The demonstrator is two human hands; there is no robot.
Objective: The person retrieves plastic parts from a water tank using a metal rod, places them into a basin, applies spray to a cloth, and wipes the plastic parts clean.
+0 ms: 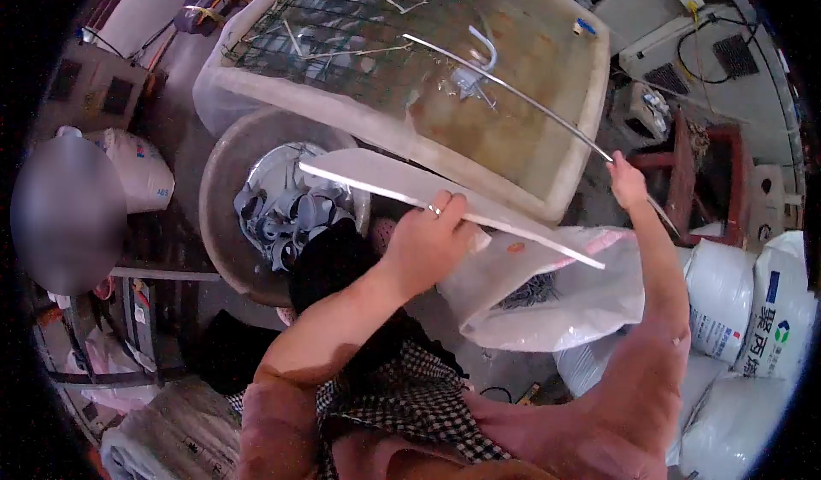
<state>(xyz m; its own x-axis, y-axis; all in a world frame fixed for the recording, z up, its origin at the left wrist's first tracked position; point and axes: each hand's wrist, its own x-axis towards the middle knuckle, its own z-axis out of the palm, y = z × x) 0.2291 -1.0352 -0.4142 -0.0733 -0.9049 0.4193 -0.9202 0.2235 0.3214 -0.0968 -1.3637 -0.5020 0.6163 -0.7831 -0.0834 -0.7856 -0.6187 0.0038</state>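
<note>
Crossing a water tank point(513, 142), the rod point(516, 92) lies clasped in right grip point(629, 182); left grip point(430, 239) pinches panel point(389, 170).

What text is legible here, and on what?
"ABS": bulging white sack at left; its larger print is too blurred.
"聚丙烯": white plastic sack with green logo at far right, last character less clear; smaller print unreadable.
Shiny white plastic sack beside it: print too small to read.
</note>
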